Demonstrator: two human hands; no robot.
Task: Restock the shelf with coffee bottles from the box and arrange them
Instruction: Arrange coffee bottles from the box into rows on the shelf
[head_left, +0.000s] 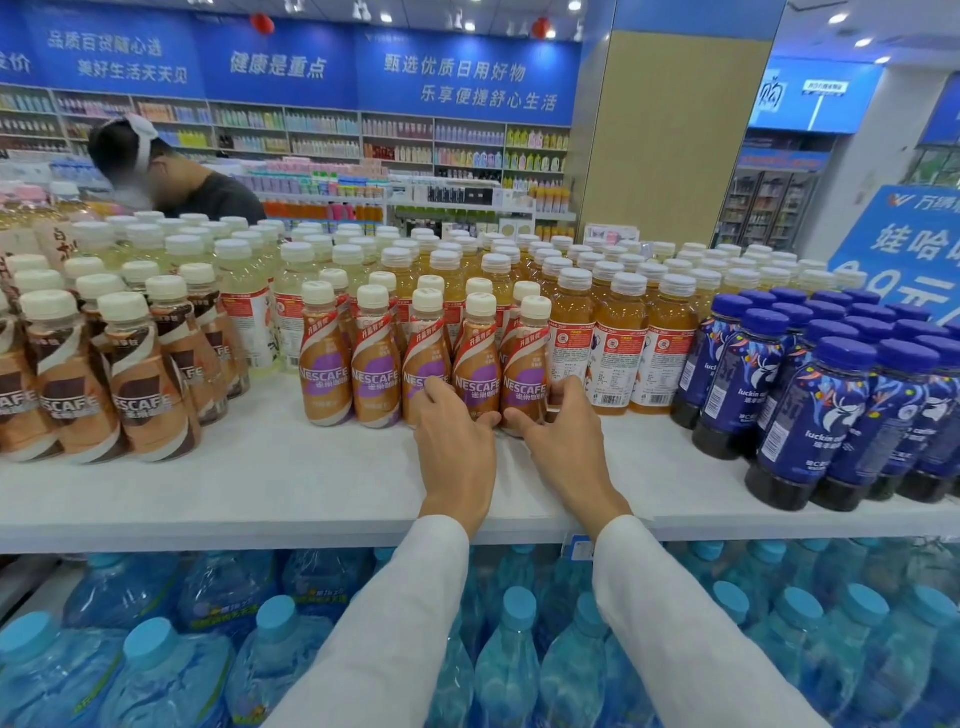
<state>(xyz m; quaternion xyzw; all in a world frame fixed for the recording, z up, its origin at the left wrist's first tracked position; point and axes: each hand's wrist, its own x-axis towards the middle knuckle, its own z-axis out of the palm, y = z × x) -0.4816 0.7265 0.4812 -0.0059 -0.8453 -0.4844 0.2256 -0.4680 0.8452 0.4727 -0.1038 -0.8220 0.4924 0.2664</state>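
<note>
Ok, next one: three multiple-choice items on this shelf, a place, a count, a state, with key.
1. The dark blue bottles stand where, relative to the purple-label Nescafe bottles? A left B right C shelf below
2. How many purple-label Nescafe bottles form the front row? A three B five C eight
3. The left hand and right hand are: A gripping purple-label Nescafe bottles B hanging empty C lifting a box
Key: B, they stand off the row's right end; B, five labels face forward; A, both curl round the rightmost bottles.
</note>
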